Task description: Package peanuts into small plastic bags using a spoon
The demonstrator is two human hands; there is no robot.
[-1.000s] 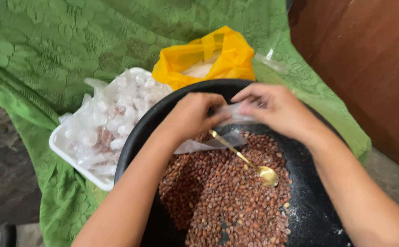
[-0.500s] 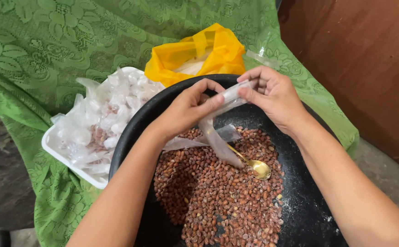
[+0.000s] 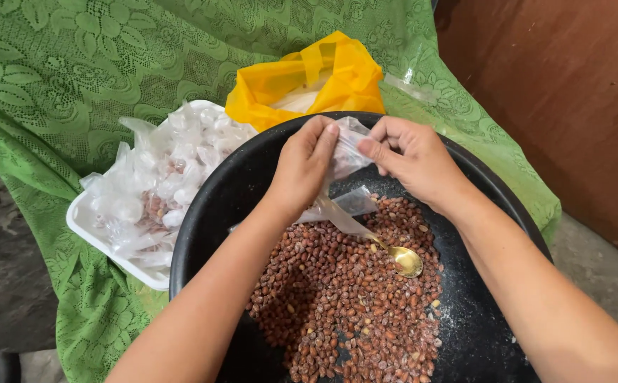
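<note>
Both hands are over the big round black basin [image 3: 479, 312], which is filled w/ reddish-brown roasted peanuts [image 3: 344, 298]. The left hand [image 3: 302, 167] and the right hand [image 3: 412, 159] hold between them a small clear plastic bag [image 3: 344, 152]; the fingers of each hand are pinched together on its top edge, approx. above the far rim of the basin. The bag's lower part hangs down to the peanuts and is hard to see, since it is transparent. A second clear bag [image 3: 348, 203] lies under it. A gold metal spoon [image 3: 401, 259] lies on the peanuts, its handle partly hidden behind the plastic. At left, a white rectangular tray [image 3: 107, 245] holds many small filled clear packets [image 3: 174, 170]. Behind, a yellow plastic bag [image 3: 309, 78] sits on the green lace cloth [image 3: 75, 78]; its contents I cannot make out. The basin's near edge is cut off by the frame.
</note>
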